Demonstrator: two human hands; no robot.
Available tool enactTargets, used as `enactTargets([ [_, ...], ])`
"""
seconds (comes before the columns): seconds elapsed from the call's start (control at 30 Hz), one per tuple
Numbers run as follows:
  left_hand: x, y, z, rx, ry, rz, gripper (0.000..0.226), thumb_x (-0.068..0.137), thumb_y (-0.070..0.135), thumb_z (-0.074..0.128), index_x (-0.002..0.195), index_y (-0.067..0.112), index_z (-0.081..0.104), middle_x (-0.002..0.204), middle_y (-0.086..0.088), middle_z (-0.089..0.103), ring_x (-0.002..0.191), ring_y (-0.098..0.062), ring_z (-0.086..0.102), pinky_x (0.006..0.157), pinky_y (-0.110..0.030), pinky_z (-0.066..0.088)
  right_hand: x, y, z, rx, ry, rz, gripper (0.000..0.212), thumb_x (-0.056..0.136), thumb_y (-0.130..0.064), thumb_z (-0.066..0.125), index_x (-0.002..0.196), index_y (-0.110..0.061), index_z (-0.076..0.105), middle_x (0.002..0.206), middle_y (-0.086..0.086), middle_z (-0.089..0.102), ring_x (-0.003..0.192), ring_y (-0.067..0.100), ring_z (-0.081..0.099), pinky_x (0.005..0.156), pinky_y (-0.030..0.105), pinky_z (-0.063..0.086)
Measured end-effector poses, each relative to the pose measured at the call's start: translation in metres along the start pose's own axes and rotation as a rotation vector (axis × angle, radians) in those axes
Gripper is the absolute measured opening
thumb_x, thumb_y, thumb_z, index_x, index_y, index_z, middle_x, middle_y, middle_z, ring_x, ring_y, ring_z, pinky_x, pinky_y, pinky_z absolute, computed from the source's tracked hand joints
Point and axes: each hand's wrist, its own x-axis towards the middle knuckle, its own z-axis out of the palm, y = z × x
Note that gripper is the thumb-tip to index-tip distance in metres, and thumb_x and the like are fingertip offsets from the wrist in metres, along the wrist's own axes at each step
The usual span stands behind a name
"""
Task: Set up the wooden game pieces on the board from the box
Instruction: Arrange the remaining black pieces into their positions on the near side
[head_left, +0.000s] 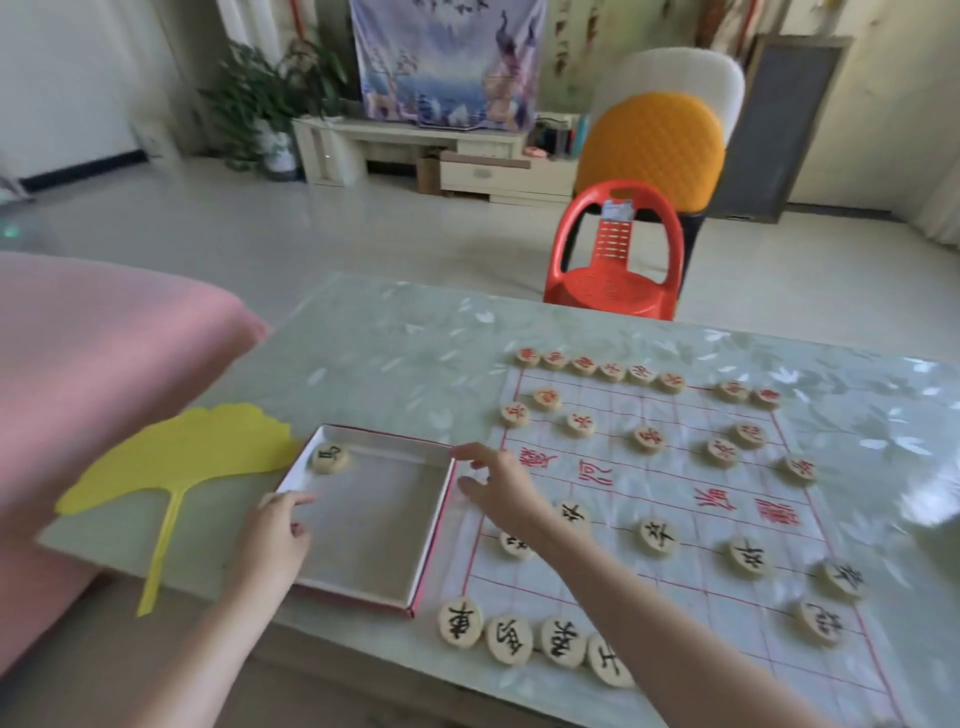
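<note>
Setting-up is nearly done. Red-lettered discs line the far side of the white, red-gridded paper board (675, 493), and black-lettered ones line the near side. One round wooden piece with a black character (330, 459) is left, lying in the far-left corner of the shallow white cardboard box with red edging (437, 525), which sits just left of the board.

The right hand (498, 488) hovers at the box's right wall, fingers spread and holding nothing. The left hand (275, 535) rests on the near-left rim, fingers loosely curled with the forefinger out, and grips nothing.

The next move, I'd judge, is a reach across the box to pinch that disc.

It lies flat, face up, and being round it has no long axis. The box runs near to far.
</note>
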Motion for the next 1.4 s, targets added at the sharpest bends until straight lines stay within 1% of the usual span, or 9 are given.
enactTargets([
  [0.17, 0.005, -0.023, 0.002, 0.278, -0.031, -0.002, 0.034, 0.083, 0.005, 0.058, 0.117, 0.007, 0.058, 0.116, -0.013, 0.060, 0.107, -0.031, 0.056, 0.089, -0.038, 0.043, 0.031, -0.031, 0.046, -0.084, -0.112, -0.057, 0.047, 0.084, -0.003, 0.050, 0.130, -0.016, 0.053, 0.133, 0.010, 0.053, 0.125, 0.026, 0.043, 0.101, 0.029, 0.034],
  [0.3, 0.012, -0.012, 0.001, 0.467, -0.050, 0.015, 0.031, 0.082, 0.022, 0.062, 0.110, 0.011, 0.059, 0.109, -0.009, 0.065, 0.103, -0.028, 0.054, 0.084, -0.035, 0.043, 0.057, -0.040, 0.074, -0.179, -0.160, -0.085, 0.051, 0.085, -0.005, 0.049, 0.134, -0.017, 0.047, 0.132, 0.012, 0.054, 0.125, 0.029, 0.042, 0.100, 0.033, 0.035],
  [0.5, 0.006, -0.021, 0.009, 0.092, 0.025, -0.043, 0.054, 0.069, 0.029, 0.079, 0.117, 0.014, 0.059, 0.114, -0.007, 0.066, 0.103, -0.030, 0.061, 0.079, -0.036, 0.046, 0.088, -0.039, 0.116, -0.248, -0.207, -0.087, 0.058, 0.083, -0.001, 0.046, 0.139, -0.016, 0.040, 0.132, 0.013, 0.053, 0.125, 0.030, 0.036, 0.101, 0.032, 0.033],
  [0.63, 0.004, -0.025, 0.014, 0.039, 0.056, -0.088, 0.055, 0.067, 0.029, 0.079, 0.116, 0.013, 0.060, 0.116, -0.007, 0.065, 0.104, -0.029, 0.060, 0.080, -0.036, 0.045, 0.103, -0.043, 0.140, -0.298, -0.165, -0.135, 0.060, 0.083, -0.004, 0.050, 0.140, -0.015, 0.037, 0.138, 0.009, 0.045, 0.124, 0.031, 0.035, 0.104, 0.033, 0.030],
  [0.77, 0.002, -0.027, 0.016, 0.007, 0.080, -0.085, 0.053, 0.068, 0.029, 0.078, 0.115, 0.012, 0.060, 0.115, -0.007, 0.064, 0.104, -0.029, 0.059, 0.081, -0.036, 0.045, 0.115, -0.054, 0.160, -0.291, -0.045, -0.139, 0.053, 0.088, -0.024, 0.055, 0.137, -0.014, 0.040, 0.138, 0.011, 0.039, 0.128, 0.031, 0.032, 0.106, 0.037, 0.028],
  [0.93, 0.004, -0.029, 0.014, 0.010, 0.064, -0.054, 0.049, 0.071, 0.033, 0.075, 0.113, 0.014, 0.060, 0.114, -0.003, 0.063, 0.104, -0.024, 0.058, 0.080, -0.033, 0.046, 0.121, -0.059, 0.173, -0.380, -0.016, -0.077, 0.044, 0.093, -0.029, 0.047, 0.133, -0.010, 0.043, 0.134, 0.014, 0.037, 0.125, 0.032, 0.033, 0.102, 0.037, 0.029],
  [1.07, 0.005, -0.031, 0.012, 0.052, 0.056, -0.040, 0.046, 0.070, 0.036, 0.075, 0.110, 0.016, 0.062, 0.112, -0.001, 0.063, 0.101, -0.024, 0.059, 0.078, -0.032, 0.047, 0.114, -0.056, 0.166, -0.306, -0.064, -0.050, 0.039, 0.089, -0.027, 0.054, 0.122, -0.006, 0.052, 0.125, 0.014, 0.045, 0.120, 0.033, 0.036, 0.102, 0.035, 0.031],
  [1.27, 0.005, -0.036, 0.008, 0.046, -0.023, -0.020, 0.051, 0.067, 0.026, 0.080, 0.114, 0.015, 0.062, 0.117, -0.004, 0.061, 0.103, -0.027, 0.059, 0.082, -0.036, 0.048, 0.079, -0.049, 0.118, -0.008, -0.001, 0.007, 0.057, 0.078, -0.022, 0.070, 0.129, -0.011, 0.046, 0.129, 0.009, 0.049, 0.122, 0.025, 0.038, 0.103, 0.030, 0.033],
  [1.4, 0.007, -0.027, 0.004, -0.036, -0.042, -0.038, 0.047, 0.065, 0.018, 0.081, 0.108, 0.011, 0.064, 0.111, -0.011, 0.062, 0.096, -0.032, 0.061, 0.081, -0.039, 0.049, 0.047, -0.033, 0.078, 0.033, 0.004, 0.053, 0.059, 0.074, -0.022, 0.074, 0.127, -0.014, 0.048, 0.123, 0.006, 0.051, 0.118, 0.023, 0.043, 0.100, 0.029, 0.038],
])
